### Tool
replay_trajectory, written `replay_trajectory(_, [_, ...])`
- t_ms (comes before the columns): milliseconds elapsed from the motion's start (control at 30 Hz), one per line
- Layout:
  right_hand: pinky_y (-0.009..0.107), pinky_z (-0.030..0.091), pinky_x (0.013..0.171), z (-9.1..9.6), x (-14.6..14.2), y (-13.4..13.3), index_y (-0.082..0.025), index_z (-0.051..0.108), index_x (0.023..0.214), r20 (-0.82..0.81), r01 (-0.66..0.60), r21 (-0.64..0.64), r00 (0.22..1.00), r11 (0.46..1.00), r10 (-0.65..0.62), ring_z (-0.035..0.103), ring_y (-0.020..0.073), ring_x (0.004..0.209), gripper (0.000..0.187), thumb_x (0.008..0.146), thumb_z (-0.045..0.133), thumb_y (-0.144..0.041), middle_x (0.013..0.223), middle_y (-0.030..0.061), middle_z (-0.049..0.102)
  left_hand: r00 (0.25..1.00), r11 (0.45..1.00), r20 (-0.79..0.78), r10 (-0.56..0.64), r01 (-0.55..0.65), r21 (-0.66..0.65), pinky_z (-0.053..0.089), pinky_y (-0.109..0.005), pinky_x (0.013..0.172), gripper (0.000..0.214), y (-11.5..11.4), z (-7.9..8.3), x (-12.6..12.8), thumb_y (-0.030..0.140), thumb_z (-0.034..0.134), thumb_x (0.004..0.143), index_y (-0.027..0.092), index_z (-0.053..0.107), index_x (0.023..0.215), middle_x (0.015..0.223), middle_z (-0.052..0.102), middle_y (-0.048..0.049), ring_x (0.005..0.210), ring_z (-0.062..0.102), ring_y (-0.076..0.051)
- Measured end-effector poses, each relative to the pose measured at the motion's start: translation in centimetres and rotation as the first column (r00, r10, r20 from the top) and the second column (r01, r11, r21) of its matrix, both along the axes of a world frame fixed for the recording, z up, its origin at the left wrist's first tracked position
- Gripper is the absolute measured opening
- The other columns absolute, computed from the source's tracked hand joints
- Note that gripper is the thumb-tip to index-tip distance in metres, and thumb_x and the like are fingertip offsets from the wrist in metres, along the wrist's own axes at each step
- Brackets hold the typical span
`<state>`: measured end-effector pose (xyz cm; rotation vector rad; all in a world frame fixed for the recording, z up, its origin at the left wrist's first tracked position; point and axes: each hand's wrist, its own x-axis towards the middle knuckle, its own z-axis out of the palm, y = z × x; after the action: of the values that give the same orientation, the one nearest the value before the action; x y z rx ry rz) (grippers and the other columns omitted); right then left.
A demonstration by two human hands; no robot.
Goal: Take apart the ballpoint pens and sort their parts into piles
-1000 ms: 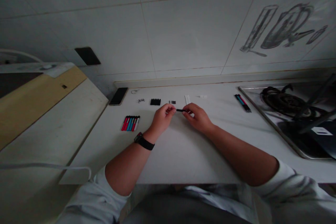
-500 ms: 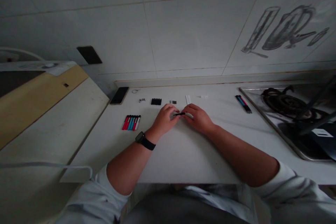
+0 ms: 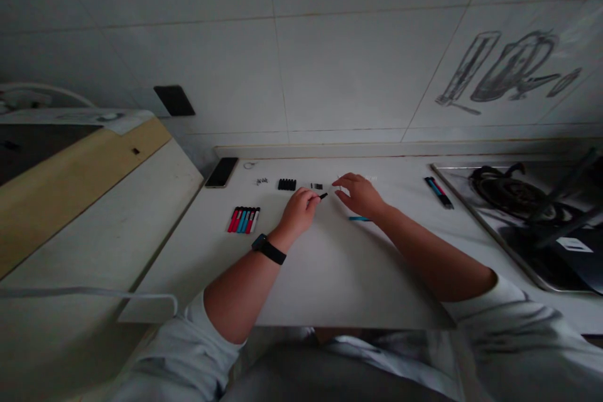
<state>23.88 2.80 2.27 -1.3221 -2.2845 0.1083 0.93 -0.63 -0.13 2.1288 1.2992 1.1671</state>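
Note:
My left hand point(image 3: 298, 210), wearing a black watch on its wrist, pinches a short black pen part point(image 3: 323, 196) that sticks out past the fingertips. A little to the right, my right hand point(image 3: 358, 193) hovers with thumb and fingers apart and nothing visible between them. It mostly covers the thin white sticks. Beneath its wrist a blue pen barrel point(image 3: 359, 218) lies on the table, its right end hidden. Small black-and-grey pieces point(image 3: 317, 186) lie just beyond my left fingertips, with a row of black caps point(image 3: 287, 184) to their left.
Several red, blue and white pens point(image 3: 244, 220) with black ends lie side by side at left. Small metal bits point(image 3: 262, 181) and a phone point(image 3: 222, 173) lie farther back. At right, more pens point(image 3: 438, 193) lie beside the gas stove point(image 3: 513, 195). A tiled wall closes the back.
My right hand has let go of the black part and moved right and slightly back, opening. My left hand keeps the part. The blue barrel now shows below the right wrist.

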Motion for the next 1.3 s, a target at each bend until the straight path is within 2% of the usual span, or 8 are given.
replay_trajectory(200, [0.049, 0.048, 0.099, -0.7, -1.8, 2.9, -0.032, 0.073, 0.131, 0.232, 0.008, -0.036, 0.973, 0.999, 0.0, 0.06, 0.0327, 0.118, 0.036, 0.096, 0.064, -0.03, 0.134, 0.0128, 0.065, 0.991, 0.993, 0.079, 0.109, -0.105, -0.053, 0.05, -0.037, 0.093, 0.021, 0.9, -0.5, -0.2, 0.019, 0.052, 0.1, 0.018, 0.068, 0.087, 0.095, 0.066, -0.007, 0.098, 0.064, -0.022])
replay_trajectory(367, [0.051, 0.046, 0.099, -1.1, -2.1, 3.9, -0.033, 0.079, 0.119, 0.26, -0.004, -0.041, 0.965, 0.999, 0.015, 0.059, 0.0343, 0.118, 0.028, 0.095, 0.064, -0.029, 0.134, 0.0118, 0.065, 0.961, 0.98, 0.195, 0.197, -0.188, -0.067, 0.05, -0.035, 0.091, 0.022, 1.3, -0.7, -0.4, 0.025, 0.051, 0.102, 0.018, 0.067, 0.09, 0.097, 0.067, -0.0072, 0.096, 0.064, -0.021])
replay_trajectory(533, [0.05, 0.044, 0.1, -0.6, -1.6, 4.3, -0.031, 0.08, 0.113, 0.268, 0.002, -0.024, 0.963, 1.0, 0.005, 0.059, 0.0329, 0.117, 0.026, 0.092, 0.067, -0.022, 0.129, 0.0104, 0.068, 0.946, 0.979, 0.254, 0.201, -0.189, -0.072, 0.051, -0.034, 0.089, 0.017, 1.2, -0.6, -0.3, 0.027, 0.054, 0.101, 0.018, 0.067, 0.094, 0.1, 0.067, -0.0077, 0.097, 0.064, -0.02])
replay_trajectory(733, [0.045, 0.041, 0.099, -0.6, -1.8, 4.8, -0.026, 0.081, 0.097, 0.302, -0.105, -0.02, 0.947, 0.994, 0.106, 0.061, 0.0289, 0.111, 0.016, 0.093, 0.066, -0.022, 0.118, 0.0096, 0.073, 0.929, 0.976, 0.312, 0.198, -0.158, -0.15, 0.053, -0.032, 0.083, 0.009, 1.0, -0.6, 0.0, 0.027, 0.066, 0.094, 0.018, 0.065, 0.097, 0.104, 0.068, -0.0079, 0.093, 0.066, -0.018])
replay_trajectory(867, [0.041, 0.041, 0.098, -0.3, -1.9, 4.7, -0.023, 0.078, 0.097, 0.315, -0.124, -0.01, 0.941, 0.992, 0.121, 0.062, 0.027, 0.108, 0.015, 0.095, 0.063, -0.021, 0.112, 0.0106, 0.073, 0.918, 0.978, 0.36, 0.167, -0.107, -0.181, 0.053, -0.031, 0.082, 0.011, 0.9, -0.8, 0.1, 0.025, 0.07, 0.089, 0.018, 0.065, 0.097, 0.102, 0.071, -0.0072, 0.095, 0.067, -0.018])
replay_trajectory(967, [0.038, 0.044, 0.092, 0.6, -1.6, 4.0, -0.022, 0.075, 0.1, 0.195, -0.09, 0.0, 0.977, 0.996, 0.088, 0.064, 0.0243, 0.1, 0.018, 0.098, 0.058, -0.019, 0.106, 0.0106, 0.074, 0.921, 0.977, 0.359, 0.151, -0.084, -0.196, 0.053, -0.031, 0.084, 0.013, 0.9, -0.8, 0.1, 0.022, 0.072, 0.087, 0.018, 0.065, 0.097, 0.1, 0.072, -0.0061, 0.093, 0.068, -0.018])
replay_trajectory(1100, [0.034, 0.049, 0.085, 1.7, -0.9, 2.1, -0.022, 0.072, 0.103, -0.16, -0.074, -0.009, 0.985, 0.997, 0.071, 0.066, 0.0213, 0.09, 0.016, 0.097, 0.057, -0.024, 0.099, 0.008, 0.073, 0.932, 0.982, 0.342, 0.119, -0.061, -0.177, 0.053, -0.032, 0.087, 0.012, 0.7, -0.5, 0.2, 0.018, 0.073, 0.085, 0.018, 0.066, 0.095, 0.099, 0.074, -0.0054, 0.093, 0.068, -0.017])
replay_trajectory(1300, [0.033, 0.053, 0.077, 0.5, -0.8, -1.2, -0.023, 0.067, 0.096, -0.623, -0.113, -0.162, 0.782, 0.98, -0.013, 0.066, 0.0191, 0.08, 0.018, 0.091, 0.063, -0.041, 0.088, 0.0041, 0.071, 0.956, 0.987, 0.287, 0.057, -0.011, -0.16, 0.052, -0.035, 0.091, 0.012, 0.2, -0.4, 0.4, 0.018, 0.071, 0.087, 0.02, 0.069, 0.099, 0.102, 0.074, -0.0056, 0.096, 0.069, -0.018])
